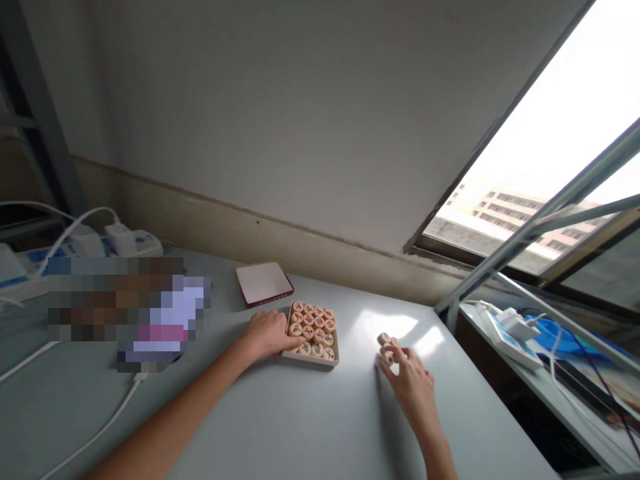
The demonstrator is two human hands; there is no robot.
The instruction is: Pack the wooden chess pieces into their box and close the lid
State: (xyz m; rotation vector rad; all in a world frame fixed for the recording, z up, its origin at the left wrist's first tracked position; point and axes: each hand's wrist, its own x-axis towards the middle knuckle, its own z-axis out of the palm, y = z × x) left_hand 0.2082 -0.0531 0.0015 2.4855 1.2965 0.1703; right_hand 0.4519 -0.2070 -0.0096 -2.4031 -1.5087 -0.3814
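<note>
A shallow box (pixel 334 359) filled with several round wooden chess pieces marked in red and dark characters sits on the grey table (pixel 280 427). My left hand (pixel 267 334) rests against the box's left side, fingers curled on its edge. My right hand (pixel 407 373), to the right of the box, pinches a small stack of wooden chess pieces (pixel 385 345) between its fingertips, at or just above the table surface.
The box's red-edged lid (pixel 263 283) lies upside down just behind the box. Power strips with plugs and white cables (pixel 115 241) lie at the far left. A second strip and cables (pixel 510 328) sit on a lower shelf at the right, beyond the table's edge. A window is at the far right.
</note>
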